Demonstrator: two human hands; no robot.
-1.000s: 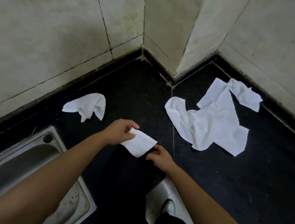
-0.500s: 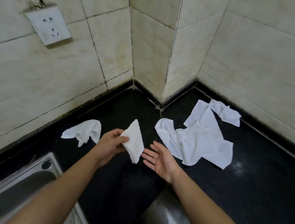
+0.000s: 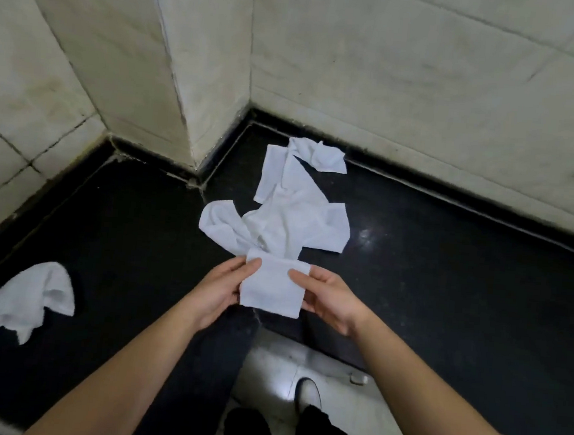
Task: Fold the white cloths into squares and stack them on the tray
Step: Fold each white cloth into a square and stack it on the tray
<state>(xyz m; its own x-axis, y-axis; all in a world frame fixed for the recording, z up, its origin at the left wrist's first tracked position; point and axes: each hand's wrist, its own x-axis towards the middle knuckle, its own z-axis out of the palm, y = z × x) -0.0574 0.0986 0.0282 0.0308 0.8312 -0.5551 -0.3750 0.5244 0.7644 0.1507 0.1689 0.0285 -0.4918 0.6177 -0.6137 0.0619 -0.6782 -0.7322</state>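
You hold the folded cloth in the air above the dark desk, your left hand and right hand pinching its sides with the fingers, and since no tray is in view, the square may open or slip onto the loose cloths while you search.

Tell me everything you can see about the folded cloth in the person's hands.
The folded cloth is white, soft-looking fabric, folded into a rough square with slightly uneven edges. It is held face up over the front edge of the dark counter. The left hand pinches its left side and the right hand its right side, thumbs on top.
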